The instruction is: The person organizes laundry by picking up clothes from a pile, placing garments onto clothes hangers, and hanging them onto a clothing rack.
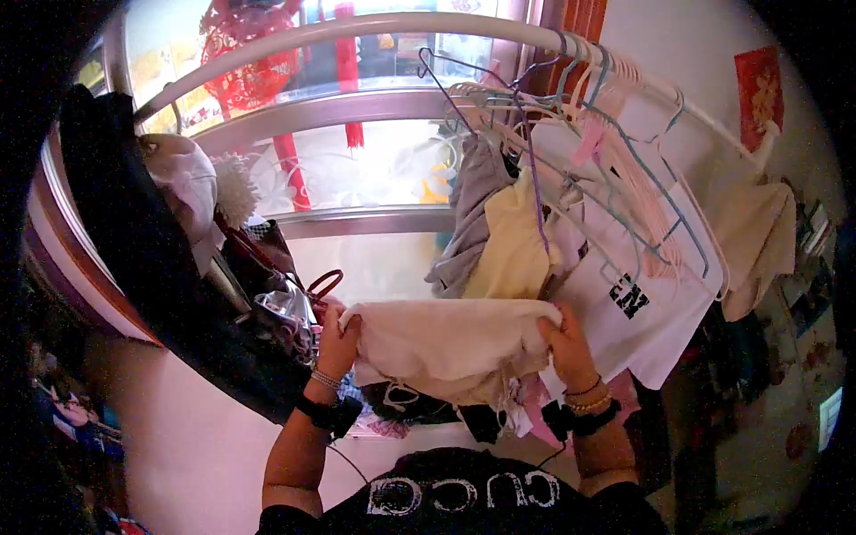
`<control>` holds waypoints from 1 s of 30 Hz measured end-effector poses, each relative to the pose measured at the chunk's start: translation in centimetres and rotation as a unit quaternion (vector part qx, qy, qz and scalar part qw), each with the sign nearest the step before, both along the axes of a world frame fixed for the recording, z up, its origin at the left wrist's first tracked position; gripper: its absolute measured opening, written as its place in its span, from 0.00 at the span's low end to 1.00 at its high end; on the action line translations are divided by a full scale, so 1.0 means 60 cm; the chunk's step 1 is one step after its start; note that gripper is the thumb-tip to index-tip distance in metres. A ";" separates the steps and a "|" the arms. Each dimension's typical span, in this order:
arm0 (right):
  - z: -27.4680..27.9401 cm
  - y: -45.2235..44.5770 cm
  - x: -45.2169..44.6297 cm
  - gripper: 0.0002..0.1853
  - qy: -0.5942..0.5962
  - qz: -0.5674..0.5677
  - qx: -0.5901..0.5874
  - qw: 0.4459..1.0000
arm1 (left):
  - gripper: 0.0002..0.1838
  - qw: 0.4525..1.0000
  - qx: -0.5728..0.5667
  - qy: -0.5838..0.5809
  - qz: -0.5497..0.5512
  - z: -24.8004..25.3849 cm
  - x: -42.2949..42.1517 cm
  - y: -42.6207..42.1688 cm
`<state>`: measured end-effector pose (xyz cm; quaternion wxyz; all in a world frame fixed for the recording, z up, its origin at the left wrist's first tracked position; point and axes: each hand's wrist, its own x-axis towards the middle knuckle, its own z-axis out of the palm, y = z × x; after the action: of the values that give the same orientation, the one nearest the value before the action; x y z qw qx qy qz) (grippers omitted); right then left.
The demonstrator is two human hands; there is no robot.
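Between my two hands stretches an off-white piece of cloth, its upper edge pulled nearly straight and its lower part hanging in folds. I cannot make out what kind of garment it is. My left hand grips the left upper corner, with fingers closed. The right upper corner is pinched in my right hand. Just beyond the cloth hang a pale yellow garment and a grey garment. Below it, partly hidden, lie dark and pink clothes.
A white rail curves overhead, carrying several hangers on the right. A white shirt with a black print hangs there. Bags and a long black garment hang at left. Behind is a window with red decorations.
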<state>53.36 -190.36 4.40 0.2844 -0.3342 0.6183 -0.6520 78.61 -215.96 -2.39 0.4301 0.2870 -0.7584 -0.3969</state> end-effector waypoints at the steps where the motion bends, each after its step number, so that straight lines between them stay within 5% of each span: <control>1: 0.011 -0.002 0.012 0.15 0.043 -0.012 0.024 0.999 | 0.07 1.000 -0.020 -0.017 0.007 0.003 0.000 -0.005; 4: 0.027 0.008 0.016 0.13 0.125 0.095 0.070 0.985 | 0.07 0.998 -0.045 -0.043 -0.026 0.032 0.014 -0.019; 10: 0.073 0.046 -0.012 0.14 0.098 0.085 0.077 0.989 | 0.14 0.961 0.085 -0.133 -0.228 0.110 0.091 -0.040; 14: 0.092 0.019 -0.027 0.16 0.168 0.093 0.117 0.974 | 0.16 0.961 0.105 -0.054 -0.250 0.182 0.105 0.006; 17: 0.127 -0.049 -0.013 0.19 0.298 -0.014 -0.116 0.947 | 0.17 0.941 -0.005 -0.078 -0.328 0.236 0.100 0.039; 19: 0.163 -0.094 -0.020 0.20 0.294 -0.049 -0.148 0.943 | 0.16 0.935 0.048 -0.151 -0.316 0.227 0.100 0.044; 21: 0.185 -0.136 -0.041 0.21 0.503 -0.212 -0.070 0.835 | 0.16 0.908 0.043 -0.159 -0.386 0.237 0.093 0.066; 25: 0.204 -0.181 -0.053 0.19 0.517 -0.193 -0.014 0.834 | 0.15 0.913 0.027 -0.138 -0.383 0.192 0.107 0.061; 30: 0.216 -0.206 -0.014 0.16 0.587 -0.181 -0.137 0.777 | 0.16 0.912 0.125 -0.113 -0.373 0.151 0.136 0.044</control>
<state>52.53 -202.71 17.33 -0.3059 -0.5698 0.6184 -0.4465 86.74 -213.34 6.69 0.1225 0.0780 -0.7979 -0.5850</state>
